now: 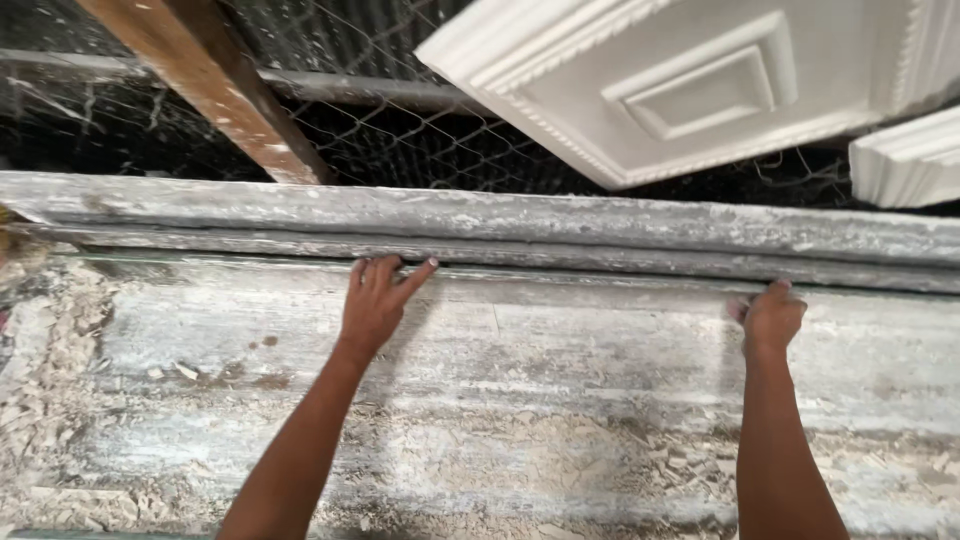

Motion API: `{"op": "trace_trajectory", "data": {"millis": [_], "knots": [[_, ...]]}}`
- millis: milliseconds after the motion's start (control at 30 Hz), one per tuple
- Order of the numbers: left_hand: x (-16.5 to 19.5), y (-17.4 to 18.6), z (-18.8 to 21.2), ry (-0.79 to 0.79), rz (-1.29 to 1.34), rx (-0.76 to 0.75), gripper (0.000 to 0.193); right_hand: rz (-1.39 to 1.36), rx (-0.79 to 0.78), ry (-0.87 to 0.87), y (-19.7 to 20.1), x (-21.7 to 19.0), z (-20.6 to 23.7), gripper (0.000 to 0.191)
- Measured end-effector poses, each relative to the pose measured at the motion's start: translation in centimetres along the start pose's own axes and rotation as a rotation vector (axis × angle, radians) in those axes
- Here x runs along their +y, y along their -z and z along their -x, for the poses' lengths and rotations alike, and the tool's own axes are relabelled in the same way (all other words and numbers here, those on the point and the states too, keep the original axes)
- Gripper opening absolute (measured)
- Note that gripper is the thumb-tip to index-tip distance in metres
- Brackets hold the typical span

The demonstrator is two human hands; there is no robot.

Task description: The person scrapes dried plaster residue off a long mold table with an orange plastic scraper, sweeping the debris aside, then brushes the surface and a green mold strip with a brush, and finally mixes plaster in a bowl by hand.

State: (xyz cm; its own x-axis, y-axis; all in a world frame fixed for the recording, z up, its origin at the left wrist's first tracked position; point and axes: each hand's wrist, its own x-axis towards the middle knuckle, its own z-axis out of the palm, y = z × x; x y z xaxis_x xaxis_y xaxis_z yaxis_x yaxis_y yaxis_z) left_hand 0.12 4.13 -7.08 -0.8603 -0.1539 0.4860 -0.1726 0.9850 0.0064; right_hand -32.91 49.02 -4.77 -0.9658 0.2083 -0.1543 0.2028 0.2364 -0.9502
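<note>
Left hand (pixel 375 300) at 9 o'clock: fingers spread flat, tips on the lower edge of the long grey moulding strip (pixel 560 235) across the far side of the surface (pixel 560 370). Right hand (pixel 772 315) at 3 o'clock: fingers curled on the same edge; can't tell if they pinch anything. Strip ends cut off both sides. Plaster crumbs (pixel 50 400) at 7 o'clock. White plaster panel (pixel 690 85) at 1 o'clock, top cropped. White moulding piece (pixel 905 160) at 2 o'clock, cropped. Wooden beam (pixel 215 85) at 11, wire mesh (pixel 400 140) behind.
</note>
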Motion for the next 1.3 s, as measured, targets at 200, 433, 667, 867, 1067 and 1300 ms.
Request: {"op": "trace_trajectory", "data": {"millis": [200,433,667,867,1067,1300], "knots": [[3.2,0.6,2.2,0.236,-0.201,-0.019,0.081,0.226,-0.19,0.025,0.6,2.9,5.1,0.069],[3.2,5.6,14.2,0.381,0.158,-0.011,0.067,0.382,-0.162,0.348,1.4,12.6,22.4,0.054],[-6.4,13.2,32.4,0.827,0.019,-0.096,0.059,0.579,-0.141,0.18,4.0,18.7,36.3,0.044],[-16.4,20.3,45.3,1.128,-0.241,0.011,0.066,0.8,-0.104,0.564,4.2,20.2,45.8,0.036],[-20.2,22.3,51.3,1.417,-0.092,-0.312,0.057,0.855,0.073,0.682,2.3,20.5,55.3,0.054],[-26.6,26.1,54.6,1.116,0.238,-0.239,0.061,0.125,0.279,-0.359,3.3,20.1,62.3,0.086]]}}
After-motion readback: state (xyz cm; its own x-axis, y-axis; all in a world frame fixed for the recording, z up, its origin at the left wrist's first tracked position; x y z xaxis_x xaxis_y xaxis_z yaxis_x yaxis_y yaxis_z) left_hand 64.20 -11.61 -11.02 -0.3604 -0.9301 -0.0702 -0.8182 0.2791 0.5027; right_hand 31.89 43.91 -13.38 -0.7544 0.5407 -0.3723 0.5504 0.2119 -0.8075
